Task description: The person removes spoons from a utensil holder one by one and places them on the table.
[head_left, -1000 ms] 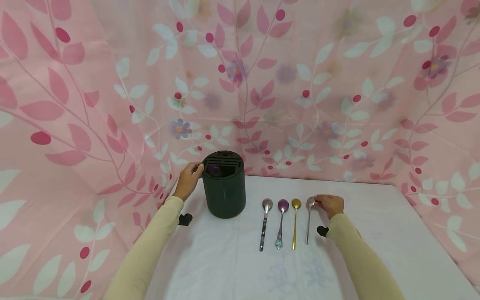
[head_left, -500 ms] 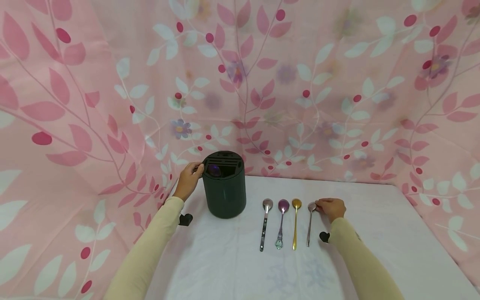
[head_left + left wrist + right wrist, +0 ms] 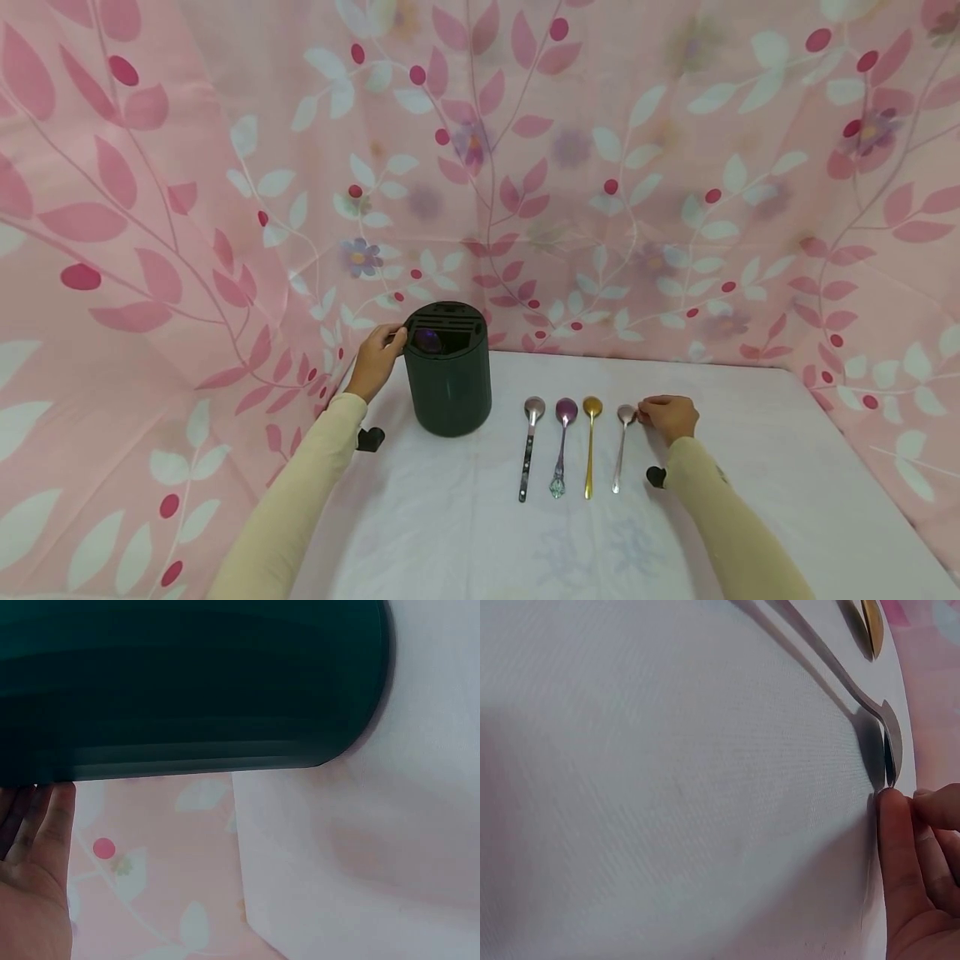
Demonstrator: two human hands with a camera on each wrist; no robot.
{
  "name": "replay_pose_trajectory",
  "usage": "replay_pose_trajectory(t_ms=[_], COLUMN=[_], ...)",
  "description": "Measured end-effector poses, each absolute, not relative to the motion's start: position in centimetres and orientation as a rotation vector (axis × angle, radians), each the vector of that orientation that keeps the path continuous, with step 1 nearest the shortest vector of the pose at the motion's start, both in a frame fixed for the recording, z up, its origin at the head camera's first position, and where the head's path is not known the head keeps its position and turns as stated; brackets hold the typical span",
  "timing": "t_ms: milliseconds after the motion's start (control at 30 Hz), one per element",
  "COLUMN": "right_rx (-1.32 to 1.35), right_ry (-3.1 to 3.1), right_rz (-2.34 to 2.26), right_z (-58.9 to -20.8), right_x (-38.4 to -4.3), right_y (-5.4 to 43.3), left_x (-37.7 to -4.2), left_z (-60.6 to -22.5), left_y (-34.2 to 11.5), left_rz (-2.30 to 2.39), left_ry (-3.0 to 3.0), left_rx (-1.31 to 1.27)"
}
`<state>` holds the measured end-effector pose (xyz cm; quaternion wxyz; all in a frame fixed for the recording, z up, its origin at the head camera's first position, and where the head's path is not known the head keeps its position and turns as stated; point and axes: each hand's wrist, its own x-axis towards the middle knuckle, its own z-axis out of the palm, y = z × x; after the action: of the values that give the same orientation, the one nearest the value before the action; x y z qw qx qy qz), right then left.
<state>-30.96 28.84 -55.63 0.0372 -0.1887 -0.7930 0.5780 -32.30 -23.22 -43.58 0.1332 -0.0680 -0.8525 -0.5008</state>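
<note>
A dark green utensil holder (image 3: 450, 392) with a slotted black top stands upright on the white cloth. My left hand (image 3: 377, 362) touches the holder's left side near the rim; in the left wrist view its fingers (image 3: 56, 821) look straight, with tips against the wall. A silver spoon (image 3: 621, 450) lies at the right end of a row of spoons. My right hand (image 3: 670, 417) is right beside that spoon's bowl, its fingertips at the bowl's edge. In the right wrist view one fingertip meets or nearly meets the bowl (image 3: 895, 746); nothing is gripped.
Left of the silver spoon lie a gold spoon (image 3: 591, 450), a purple spoon (image 3: 566, 412) with an ornate handle, and a black-handled spoon (image 3: 527, 458). A purple shiny thing (image 3: 428, 339) shows inside the holder. Pink floral cloth (image 3: 570, 208) hangs behind the table.
My right hand has moved slightly right and toward me, and its fingers have come off the top of the silver spoon's bowl. That spoon has shifted a little. My left hand stays at the holder.
</note>
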Motion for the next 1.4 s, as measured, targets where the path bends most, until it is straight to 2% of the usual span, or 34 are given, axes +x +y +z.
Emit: replay_pose_trajectory(t_ms=[267, 533, 900, 1200, 1400], right_rx=[-0.512, -0.262, 0.225, 0.65, 0.809], right_ry=[-2.466, -2.347, -2.26, -2.229, -2.192], right_rz=[1.664, 1.724, 1.787, 1.75, 1.683], right_z=[-55.3, -53.2, -47.3, -42.3, -39.6], right_x=[-31.2, -32.0, -32.1, -30.2, -29.0], right_y=[28.4, 25.5, 16.9, 8.4, 4.2], left_x=[-32.1, -32.3, -32.5, -32.2, -32.3], left_z=[-43.6, -43.6, -43.8, -43.8, -43.7], left_y=[-23.4, -23.4, -23.4, -23.4, -23.2], left_rz=[-1.457, -1.457, -1.469, -1.492, -1.507], left_ry=[-2.475, -2.465, -2.453, -2.435, -2.428], left_rx=[-0.189, -0.188, -0.194, -0.193, -0.202])
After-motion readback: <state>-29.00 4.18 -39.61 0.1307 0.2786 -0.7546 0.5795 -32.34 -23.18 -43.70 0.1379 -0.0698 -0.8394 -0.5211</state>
